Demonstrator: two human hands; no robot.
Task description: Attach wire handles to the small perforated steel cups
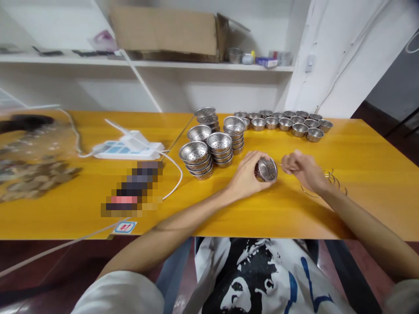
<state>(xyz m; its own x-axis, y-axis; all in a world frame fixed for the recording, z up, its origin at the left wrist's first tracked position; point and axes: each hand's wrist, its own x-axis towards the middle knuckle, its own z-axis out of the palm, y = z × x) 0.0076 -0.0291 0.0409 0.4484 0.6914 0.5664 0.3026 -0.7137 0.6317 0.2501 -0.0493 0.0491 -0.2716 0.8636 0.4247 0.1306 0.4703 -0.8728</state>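
Note:
My left hand (248,174) is wrapped round a small perforated metal strainer cup (267,170), tilted with its open side toward me. Just right of the cup, my right hand (301,168) is closed in a pinch and blurred by motion. A thin wire seems to stick out from its fingertips toward the cup; the rest of it is hidden. Several curved wire pieces (332,178) lie on the table behind and beside the right wrist. Stacks of similar strainer cups (200,159) stand left of my left hand.
More cups (286,124) stand in rows along the yellow table's (369,192) back edge. To the left are a white power strip (127,150) with a cable, a pixelated dark object (134,187) and a blurred brown pile (41,176). A cardboard box (166,30) sits on the shelf.

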